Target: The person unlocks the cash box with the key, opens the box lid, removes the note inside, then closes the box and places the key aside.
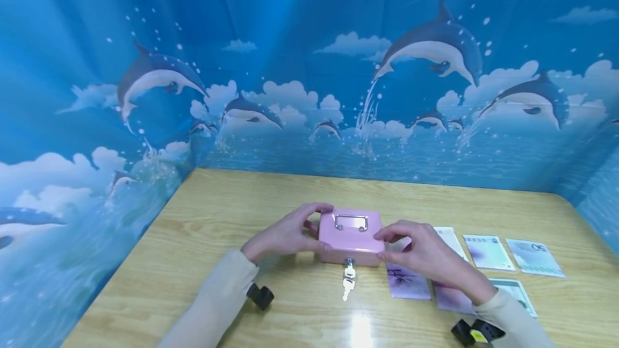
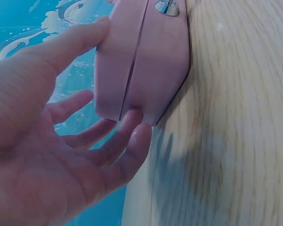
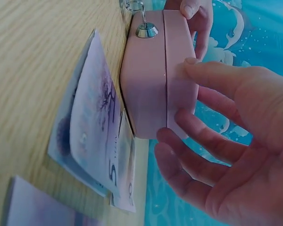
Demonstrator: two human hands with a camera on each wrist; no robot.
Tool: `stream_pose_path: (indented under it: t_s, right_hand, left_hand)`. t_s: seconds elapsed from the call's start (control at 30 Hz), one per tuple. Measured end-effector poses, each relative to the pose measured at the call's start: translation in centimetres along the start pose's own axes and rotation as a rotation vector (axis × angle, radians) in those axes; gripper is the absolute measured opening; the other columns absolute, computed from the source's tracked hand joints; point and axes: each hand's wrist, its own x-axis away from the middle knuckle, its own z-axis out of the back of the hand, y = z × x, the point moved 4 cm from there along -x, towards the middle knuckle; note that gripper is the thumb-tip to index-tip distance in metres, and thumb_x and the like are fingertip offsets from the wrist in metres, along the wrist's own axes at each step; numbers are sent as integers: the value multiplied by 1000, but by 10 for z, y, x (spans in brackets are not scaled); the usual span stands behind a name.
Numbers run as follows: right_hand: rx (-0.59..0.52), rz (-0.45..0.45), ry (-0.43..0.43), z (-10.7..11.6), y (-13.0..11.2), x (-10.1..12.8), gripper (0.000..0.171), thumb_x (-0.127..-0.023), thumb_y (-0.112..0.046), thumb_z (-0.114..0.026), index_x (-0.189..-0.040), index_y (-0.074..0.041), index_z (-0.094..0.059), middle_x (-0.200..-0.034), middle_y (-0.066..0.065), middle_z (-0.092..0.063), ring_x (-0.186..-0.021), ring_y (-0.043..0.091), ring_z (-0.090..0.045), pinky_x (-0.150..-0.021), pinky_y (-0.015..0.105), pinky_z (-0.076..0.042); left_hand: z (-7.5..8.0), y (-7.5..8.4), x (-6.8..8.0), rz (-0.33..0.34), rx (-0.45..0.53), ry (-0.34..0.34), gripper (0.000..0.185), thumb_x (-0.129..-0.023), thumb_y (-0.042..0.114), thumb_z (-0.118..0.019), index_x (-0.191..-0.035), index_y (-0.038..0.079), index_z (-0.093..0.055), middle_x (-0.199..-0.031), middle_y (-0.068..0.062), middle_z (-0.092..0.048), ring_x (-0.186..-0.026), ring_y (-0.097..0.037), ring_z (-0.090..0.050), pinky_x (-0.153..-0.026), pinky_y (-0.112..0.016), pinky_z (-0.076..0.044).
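A small pink cash box [image 1: 355,240] with a metal carrying handle [image 1: 351,222] on its lid sits on the table, its lid down. From its front lock [image 3: 147,31] hangs a ring with silver keys [image 1: 348,279]. My left hand [image 1: 295,231] holds the box's left end, thumb at the lid's front edge and fingers bent around the side. At the opposite end, my right hand [image 1: 420,248] grips the lid corner, thumb in front and fingers along the side. The seam between lid and base shows as a thin line in both wrist views.
Several banknotes lie right of the box in two rows, among them a folded purple note [image 1: 408,282] beside it and a green-edged note [image 1: 515,290] near my right sleeve. A dolphin-printed curtain [image 1: 290,69] stands behind the wooden table [image 1: 193,273].
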Motion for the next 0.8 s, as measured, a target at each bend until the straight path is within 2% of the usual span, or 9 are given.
stream_pose_path:
  t_s: [0.1,0.2,0.3,0.4,0.47,0.6,0.7,0.8]
  right_hand:
    - [56,40,52,2,-6,2,25,-84,-24,-84,-108,-23,-77,-98,-8,-71,-92,18,-68,-70,21,-59]
    - [78,95,89,4,-16,5,18,-86,-24,-82,-104,-23,-77,-88,-12,-65,-82,8,-63,-63,20,-56]
    - [53,183,81,-1,-27,7,10,-89,-22,-80,-99,-23,-76,-81,-16,-62,-74,-2,-57,-58,19,-54]
    - [19,252,26,-11,-36,9,6,-90,-18,-78,-96,-19,-77,-79,-16,-65,-72,-6,-56,-59,19,-55]
    - [10,225,-19,-19,-40,10,6,-91,-18,-78,-96,-17,-78,-80,-15,-68,-71,-7,-57,-58,18,-55]
    - [25,66,-113,-35,-43,9,11,-93,-26,-74,-97,-17,-79,-81,-13,-70,-66,-7,-54,-56,17,-50]
    - [38,-25,-136,-46,-45,8,12,-92,-28,-74,-96,-17,-80,-89,-8,-74,-60,-5,-52,-52,18,-45]
    - [44,-58,-127,-54,-46,6,9,-90,-27,-76,-90,-19,-79,-93,-5,-75,-56,-3,-48,-48,19,-42]
  left_hand:
    - [-1,0,0,23,-11,-1,95,-80,32,-88,-159,26,-34,-155,-3,-45,-117,-18,-62,-105,-43,-54]
    - [-1,-1,-1,55,-29,-1,102,-80,36,-88,-161,24,-28,-151,-5,-48,-116,-18,-61,-105,-44,-53]
    - [-1,-2,-1,78,-47,-2,107,-79,38,-88,-163,23,-24,-147,-6,-50,-115,-18,-61,-104,-44,-52]
    - [0,-3,-4,72,-54,-12,107,-79,37,-88,-163,22,-24,-146,-6,-50,-113,-17,-60,-102,-42,-53]
    - [-1,-3,-5,66,-52,-20,108,-79,38,-88,-163,21,-24,-146,-6,-50,-113,-17,-61,-102,-41,-53]
    - [-1,-4,-7,54,-40,-34,108,-79,37,-89,-163,20,-23,-143,-5,-52,-111,-17,-61,-99,-40,-54]
    - [-1,-5,-8,54,-30,-46,109,-78,36,-89,-163,21,-23,-139,-5,-55,-109,-17,-61,-95,-37,-55]
    - [-1,-5,-9,49,-18,-61,108,-78,34,-89,-163,21,-23,-138,-5,-56,-107,-17,-62,-93,-35,-55]
